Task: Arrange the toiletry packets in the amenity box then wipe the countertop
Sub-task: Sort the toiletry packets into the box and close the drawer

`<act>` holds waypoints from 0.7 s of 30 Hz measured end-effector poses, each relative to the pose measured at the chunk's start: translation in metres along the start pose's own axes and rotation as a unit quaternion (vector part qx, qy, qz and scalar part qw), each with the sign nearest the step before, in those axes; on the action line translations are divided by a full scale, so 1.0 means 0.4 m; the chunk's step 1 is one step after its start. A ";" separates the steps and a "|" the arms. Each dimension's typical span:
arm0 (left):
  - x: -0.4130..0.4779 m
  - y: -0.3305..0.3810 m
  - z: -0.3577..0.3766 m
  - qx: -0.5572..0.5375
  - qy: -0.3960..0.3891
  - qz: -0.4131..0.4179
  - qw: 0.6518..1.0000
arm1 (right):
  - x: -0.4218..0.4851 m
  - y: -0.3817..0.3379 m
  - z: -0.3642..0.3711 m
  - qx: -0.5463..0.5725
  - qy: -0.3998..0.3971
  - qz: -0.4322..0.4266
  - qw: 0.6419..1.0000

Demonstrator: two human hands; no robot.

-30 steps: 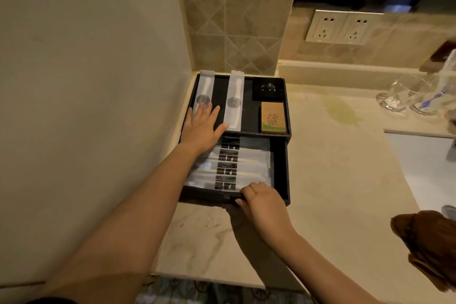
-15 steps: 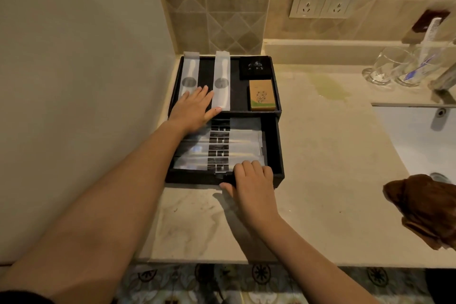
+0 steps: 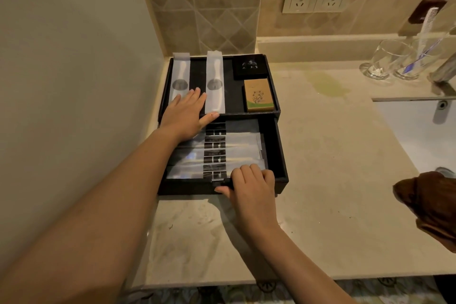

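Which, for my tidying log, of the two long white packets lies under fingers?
The wall-side long white packet, near end under the left hand; the other packet lies uncovered.

I see the amenity box point(image 3: 275, 108) tucked in the corner, just beside the wall point(image 3: 61, 81) on its left, with its drawer point(image 3: 187, 187) jutting toward me. Bare countertop point(image 3: 333, 155) lies open to its right and in front. Farther right stand two glasses point(image 3: 387, 61), the sink point(image 3: 419, 131) and a brown cloth point(image 3: 429, 210).

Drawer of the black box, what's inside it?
Long clear packets with black labels lie in the drawer. The left hand hides its far-left corner, the right hand part of the nearest packet.
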State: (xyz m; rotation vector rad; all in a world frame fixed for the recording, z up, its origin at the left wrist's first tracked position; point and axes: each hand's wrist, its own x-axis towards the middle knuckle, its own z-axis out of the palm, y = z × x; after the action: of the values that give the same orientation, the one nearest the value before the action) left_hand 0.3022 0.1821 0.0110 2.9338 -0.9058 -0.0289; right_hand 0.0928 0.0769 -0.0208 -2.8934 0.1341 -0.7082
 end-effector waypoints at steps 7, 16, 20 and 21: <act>0.003 -0.008 -0.003 -0.012 -0.013 -0.002 1.000 | 0.004 -0.004 -0.006 -0.029 -0.010 0.001 1.000; -0.003 0.006 -0.012 -0.003 -0.027 -0.008 1.000 | 0.017 0.005 0.013 -0.039 0.009 -0.003 0.999; -0.003 0.003 -0.007 0.002 -0.024 -0.011 1.000 | 0.047 0.018 0.039 -0.049 0.004 -0.004 0.999; -0.003 0.003 -0.006 0.003 -0.022 -0.012 1.000 | 0.048 0.019 0.043 -0.050 0.005 -0.006 0.999</act>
State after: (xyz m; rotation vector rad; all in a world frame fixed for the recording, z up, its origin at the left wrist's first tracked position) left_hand 0.3006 0.1820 0.0136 2.9605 -0.8789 -0.0925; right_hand 0.1174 0.0691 -0.0284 -2.9888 0.1582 -0.7397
